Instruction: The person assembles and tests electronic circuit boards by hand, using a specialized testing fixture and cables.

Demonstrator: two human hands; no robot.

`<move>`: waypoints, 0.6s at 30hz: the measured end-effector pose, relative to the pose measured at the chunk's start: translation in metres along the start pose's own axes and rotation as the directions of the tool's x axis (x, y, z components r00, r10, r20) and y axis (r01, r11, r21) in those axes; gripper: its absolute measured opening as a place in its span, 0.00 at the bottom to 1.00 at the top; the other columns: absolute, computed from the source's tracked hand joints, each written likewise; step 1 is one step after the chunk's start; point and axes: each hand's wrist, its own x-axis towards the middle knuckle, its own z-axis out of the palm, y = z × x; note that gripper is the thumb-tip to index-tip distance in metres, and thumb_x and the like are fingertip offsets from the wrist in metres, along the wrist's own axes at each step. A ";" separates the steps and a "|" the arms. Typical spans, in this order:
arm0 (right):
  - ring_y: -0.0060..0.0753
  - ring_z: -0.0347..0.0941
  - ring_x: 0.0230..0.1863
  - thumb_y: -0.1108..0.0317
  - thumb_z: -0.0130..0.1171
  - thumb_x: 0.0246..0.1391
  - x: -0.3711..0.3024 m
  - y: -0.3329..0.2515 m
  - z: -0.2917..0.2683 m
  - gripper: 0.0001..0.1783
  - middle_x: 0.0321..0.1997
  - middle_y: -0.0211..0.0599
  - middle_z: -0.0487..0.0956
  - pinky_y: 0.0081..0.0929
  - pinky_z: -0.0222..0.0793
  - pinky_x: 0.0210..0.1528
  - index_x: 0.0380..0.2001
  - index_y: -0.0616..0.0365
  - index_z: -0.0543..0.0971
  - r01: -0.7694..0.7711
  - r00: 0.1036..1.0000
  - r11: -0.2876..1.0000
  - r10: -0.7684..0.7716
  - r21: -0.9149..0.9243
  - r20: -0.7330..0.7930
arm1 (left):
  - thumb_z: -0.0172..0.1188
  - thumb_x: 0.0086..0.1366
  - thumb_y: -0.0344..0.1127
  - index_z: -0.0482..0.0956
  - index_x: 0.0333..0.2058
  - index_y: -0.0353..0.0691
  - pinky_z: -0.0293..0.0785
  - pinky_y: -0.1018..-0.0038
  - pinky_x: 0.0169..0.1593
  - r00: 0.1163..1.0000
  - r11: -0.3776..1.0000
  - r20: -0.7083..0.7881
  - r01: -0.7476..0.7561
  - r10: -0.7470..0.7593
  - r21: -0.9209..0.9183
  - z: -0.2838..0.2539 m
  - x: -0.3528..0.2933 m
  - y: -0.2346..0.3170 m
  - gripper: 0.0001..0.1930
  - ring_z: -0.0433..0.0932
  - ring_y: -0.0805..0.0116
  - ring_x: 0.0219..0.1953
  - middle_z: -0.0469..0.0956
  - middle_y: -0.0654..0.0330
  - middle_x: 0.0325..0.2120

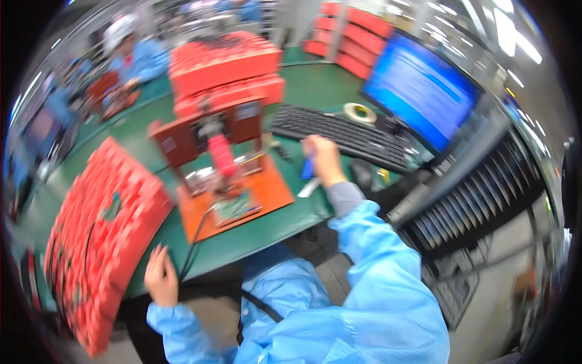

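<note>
My right hand [325,161] is closed beside the keyboard [348,136], at a small blue object [308,168] that sticks out below its fingers; blur hides its kind. A small white piece [308,188] lies just under it. My left hand [161,277] is at the table's front edge, next to the red foam tray [115,224], fingers loosely stretched and nothing visible in them. Between my hands stands a brown test fixture [182,145] with a red-handled toggle clamp [222,156] on an orange base [273,185]. A green circuit board [233,208] sits at its front.
Stacked red foam trays [227,64] stand behind the fixture. Right of the keyboard are a tape roll [359,113], a dark mouse [362,174] and a monitor [418,88]. A black cable [193,249] hangs over the green table's [315,88] front edge. A co-worker [136,54] sits at far left.
</note>
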 end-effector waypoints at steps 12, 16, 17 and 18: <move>0.27 0.68 0.22 0.66 0.50 0.62 -0.002 0.012 -0.014 0.11 0.20 0.38 0.70 0.28 0.64 0.27 0.30 0.63 0.73 -0.257 0.963 0.959 0.243 0.121 0.118 | 0.60 0.52 0.26 0.79 0.39 0.38 0.68 0.55 0.57 0.956 0.964 -0.127 -0.265 0.265 0.017 -0.089 0.031 0.088 0.13 0.75 0.54 0.51 0.78 0.55 0.44; 0.31 0.67 0.20 0.67 0.51 0.61 -0.003 0.007 -0.021 0.11 0.18 0.40 0.71 0.31 0.63 0.25 0.28 0.63 0.72 -0.235 0.969 0.969 0.228 0.079 0.095 | 0.62 0.46 0.29 0.78 0.26 0.44 0.74 0.73 0.42 0.782 0.803 -0.227 -0.596 0.581 0.002 -0.181 0.032 0.164 0.06 0.78 0.67 0.37 0.82 0.60 0.36; 0.27 0.66 0.19 0.65 0.50 0.63 -0.002 0.014 -0.019 0.11 0.17 0.39 0.71 0.28 0.62 0.24 0.30 0.62 0.72 -0.137 0.989 0.989 0.133 0.059 0.059 | 0.60 0.49 0.30 0.79 0.26 0.45 0.73 0.78 0.38 0.794 0.815 -0.206 -0.578 0.573 0.040 -0.201 0.026 0.182 0.03 0.79 0.68 0.37 0.82 0.59 0.34; 0.28 0.67 0.19 0.65 0.50 0.62 -0.004 0.018 -0.018 0.11 0.16 0.38 0.71 0.28 0.62 0.24 0.29 0.62 0.72 -0.166 0.985 0.984 0.163 0.064 0.062 | 0.59 0.51 0.33 0.78 0.27 0.42 0.71 0.77 0.38 0.784 0.799 -0.170 -0.600 0.597 0.042 -0.211 0.035 0.193 0.04 0.77 0.69 0.35 0.81 0.62 0.32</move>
